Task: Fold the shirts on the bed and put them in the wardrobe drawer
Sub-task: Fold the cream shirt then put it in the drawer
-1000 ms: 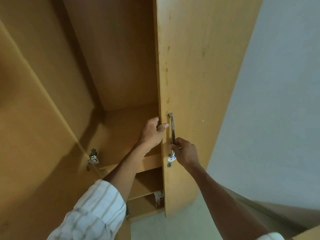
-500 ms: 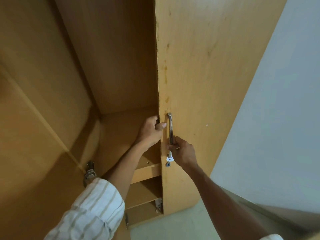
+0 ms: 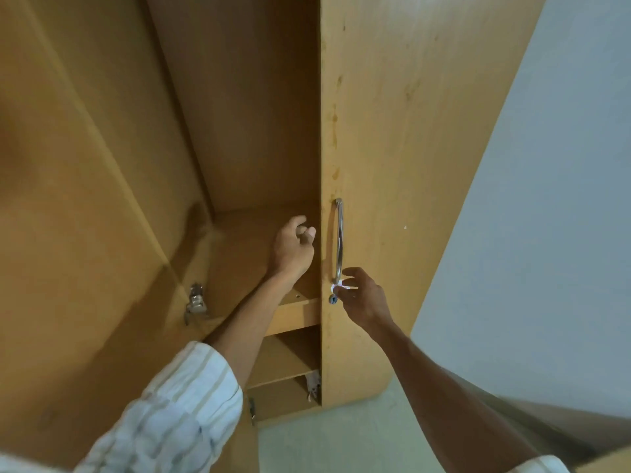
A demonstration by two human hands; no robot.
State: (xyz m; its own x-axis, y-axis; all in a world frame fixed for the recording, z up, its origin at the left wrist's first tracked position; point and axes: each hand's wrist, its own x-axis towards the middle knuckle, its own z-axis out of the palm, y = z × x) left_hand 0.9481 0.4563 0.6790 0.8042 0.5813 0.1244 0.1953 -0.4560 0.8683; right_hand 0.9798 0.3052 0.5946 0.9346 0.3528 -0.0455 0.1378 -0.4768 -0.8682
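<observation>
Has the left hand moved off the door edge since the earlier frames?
Yes. The left hand has let go of the wardrobe door edge and drawn left of it, fingers loosely curled, holding nothing.

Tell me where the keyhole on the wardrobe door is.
In the head view, the keyhole sits near the left edge of the closed wardrobe door, just below the metal handle, beside the right hand's fingertips.
</observation>
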